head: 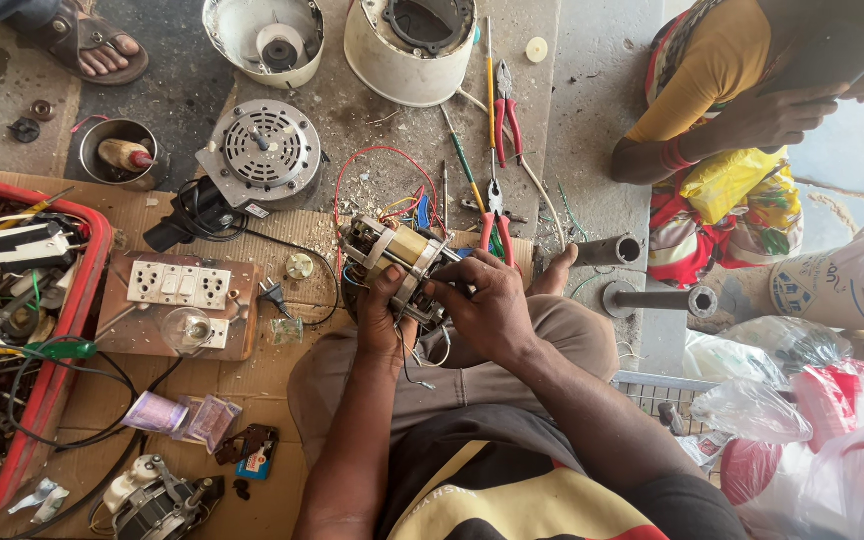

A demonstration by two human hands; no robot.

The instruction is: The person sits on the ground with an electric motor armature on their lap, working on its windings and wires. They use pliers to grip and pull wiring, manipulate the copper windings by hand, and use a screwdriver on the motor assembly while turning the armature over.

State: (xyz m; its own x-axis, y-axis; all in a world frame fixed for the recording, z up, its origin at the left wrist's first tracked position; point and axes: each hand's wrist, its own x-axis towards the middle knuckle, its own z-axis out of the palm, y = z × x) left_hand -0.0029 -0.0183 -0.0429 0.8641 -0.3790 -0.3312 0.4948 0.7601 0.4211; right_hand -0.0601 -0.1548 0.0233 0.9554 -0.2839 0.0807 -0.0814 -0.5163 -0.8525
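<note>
Both hands grip the small electric motor (397, 262) over the lap, left hand (380, 315) clasping it from below, right hand (487, 305) closed on its right side, its long axis slanting up-left.

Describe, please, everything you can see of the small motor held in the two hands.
The motor is a small open-frame unit: grey metal laminations, a yellowish wrapped coil and bare metal brackets. Thin red, blue and yellow wires trail from its far side. It lies tilted over the person's lap, above the cardboard. The left hand cups it from below; the right hand grips its right side, fingers on the frame.
</note>
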